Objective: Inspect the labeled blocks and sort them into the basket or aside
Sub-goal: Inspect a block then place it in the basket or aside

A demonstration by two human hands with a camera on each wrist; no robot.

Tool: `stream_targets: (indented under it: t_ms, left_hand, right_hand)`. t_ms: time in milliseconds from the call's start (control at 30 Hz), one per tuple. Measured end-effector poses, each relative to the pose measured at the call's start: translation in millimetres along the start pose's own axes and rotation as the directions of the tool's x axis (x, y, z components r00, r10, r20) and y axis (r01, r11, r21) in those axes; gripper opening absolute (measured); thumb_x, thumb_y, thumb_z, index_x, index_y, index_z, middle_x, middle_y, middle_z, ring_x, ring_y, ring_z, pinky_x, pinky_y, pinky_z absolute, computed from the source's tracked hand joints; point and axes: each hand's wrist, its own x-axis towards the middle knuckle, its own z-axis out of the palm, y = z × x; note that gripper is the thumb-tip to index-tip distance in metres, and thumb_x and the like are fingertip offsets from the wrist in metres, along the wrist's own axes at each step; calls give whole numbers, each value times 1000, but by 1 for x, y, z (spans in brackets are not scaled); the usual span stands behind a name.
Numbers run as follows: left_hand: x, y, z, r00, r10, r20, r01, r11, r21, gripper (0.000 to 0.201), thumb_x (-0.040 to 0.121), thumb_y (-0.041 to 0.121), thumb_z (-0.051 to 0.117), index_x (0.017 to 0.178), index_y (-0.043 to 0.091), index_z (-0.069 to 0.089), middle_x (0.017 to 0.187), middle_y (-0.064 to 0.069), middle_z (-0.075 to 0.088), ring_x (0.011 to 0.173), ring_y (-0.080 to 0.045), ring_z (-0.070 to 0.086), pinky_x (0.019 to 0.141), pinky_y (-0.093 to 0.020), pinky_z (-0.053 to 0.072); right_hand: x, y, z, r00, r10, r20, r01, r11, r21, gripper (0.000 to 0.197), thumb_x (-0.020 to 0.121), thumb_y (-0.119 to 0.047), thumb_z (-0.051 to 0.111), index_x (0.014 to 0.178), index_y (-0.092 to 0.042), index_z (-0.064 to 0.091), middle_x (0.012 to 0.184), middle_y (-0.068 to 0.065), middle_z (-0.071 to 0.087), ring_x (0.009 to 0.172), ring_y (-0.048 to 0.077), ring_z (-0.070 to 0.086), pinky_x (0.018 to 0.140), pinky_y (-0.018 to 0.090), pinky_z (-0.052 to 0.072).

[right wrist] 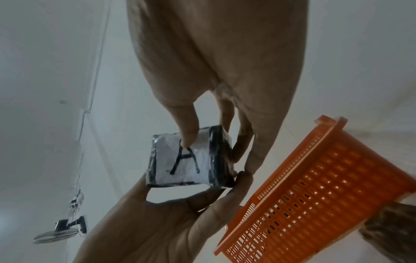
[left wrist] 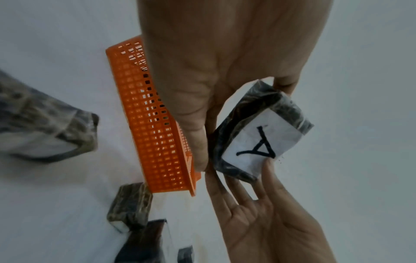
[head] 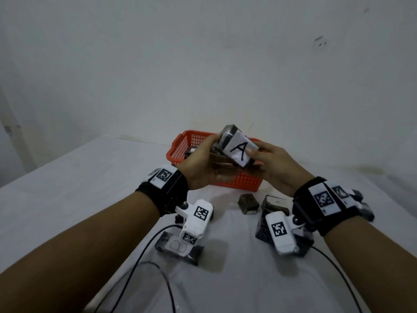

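Observation:
A dark wrapped block (head: pixel 237 148) with a white paper label marked "A" is held in the air above the orange basket (head: pixel 234 181). My left hand (head: pixel 203 163) grips its left end between thumb and fingers. My right hand (head: pixel 268 163) pinches its right end, thumb on the label. The left wrist view shows the block (left wrist: pixel 258 135) with the "A" facing the camera; the right wrist view shows the same label (right wrist: pixel 184 160). Something dark lies inside the basket, mostly hidden by my left hand.
On the white table in front of the basket lie a small dark block (head: pixel 247 204), a block with a faint label (head: pixel 276 203), dark blocks under my right wrist (head: pixel 262 229) and one with a "B" label (head: pixel 178 247). Cables (head: pixel 135 267) trail near the front.

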Motion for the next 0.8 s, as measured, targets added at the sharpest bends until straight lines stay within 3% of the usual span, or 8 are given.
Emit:
stream_targets:
  t_ms: [100, 200, 333, 433, 500, 567, 633, 800]
  left_hand:
    - [22, 23, -10, 984, 85, -160, -22, 934, 358, 55, 95, 59, 55, 117, 11, 71, 114, -16, 74, 110, -33, 70, 100, -47, 56]
    - [55, 51, -34, 926, 255, -277, 33, 678, 734, 42, 85, 48, 64, 95, 9, 75, 97, -11, 71, 90, -31, 67, 80, -33, 54]
    - [98, 85, -69, 870, 260, -419, 293, 409, 864, 52, 88, 42, 68, 118, 0, 64, 113, -17, 63, 103, -35, 62, 80, -35, 48]
    - [128, 92, -90, 876, 222, -428, 363, 280, 889, 44, 92, 38, 68, 119, 4, 63, 99, -10, 59, 100, -31, 61, 87, -35, 50]
    - [159, 89, -112, 898, 194, -396, 388, 77, 918, 61, 87, 59, 70, 128, 15, 64, 88, 1, 59, 100, -27, 63, 94, -36, 54]
    - [170, 87, -124, 915, 163, -369, 388, -104, 916, 58, 87, 55, 72, 137, 27, 60, 117, -1, 68, 115, -29, 65, 99, -38, 55]
    - [167, 85, -126, 939, 172, -299, 332, -215, 918, 59, 94, 20, 68, 149, 31, 49, 147, -5, 54, 128, -30, 59, 104, -40, 52]
    - [197, 80, -141, 972, 88, -220, 237, -398, 886, 69, 92, 11, 64, 155, 28, 40, 155, -5, 48, 133, -27, 56, 109, -37, 49]
  right_hand:
    - [27, -7, -5, 995, 42, -91, -39, 999, 38, 27, 99, -11, 65, 124, -2, 68, 119, 25, 71, 95, 32, 70, 73, 41, 64]
    - [58, -16, -10, 985, 100, -144, -103, 995, -10, 29, 96, -9, 69, 122, 4, 67, 105, 23, 70, 79, 28, 67, 61, 37, 62]
    - [103, -23, -16, 954, 219, -206, -247, 961, -122, 25, 91, -8, 75, 111, 3, 65, 91, 17, 69, 69, 28, 66, 48, 36, 60]
    - [149, -10, -28, 939, 257, -227, -315, 909, -274, 49, 71, -22, 88, 111, 2, 70, 106, 21, 73, 82, 36, 71, 72, 50, 63]
    - [194, 9, -41, 940, 258, -225, -330, 859, -391, 48, 63, -30, 88, 99, -3, 71, 111, 20, 73, 93, 36, 71, 90, 53, 61]
    - [207, 10, -36, 931, 273, -241, -358, 812, -462, 40, 74, -29, 86, 100, -4, 71, 115, 18, 73, 102, 35, 71, 97, 50, 58]
    - [215, 9, -31, 918, 278, -283, -387, 787, -481, 28, 84, -24, 81, 95, -2, 69, 116, 20, 72, 109, 38, 71, 99, 51, 57]
    - [242, 13, -35, 903, 321, -285, -428, 730, -534, 21, 97, -14, 67, 80, -4, 59, 106, 21, 67, 119, 42, 66, 103, 54, 54]
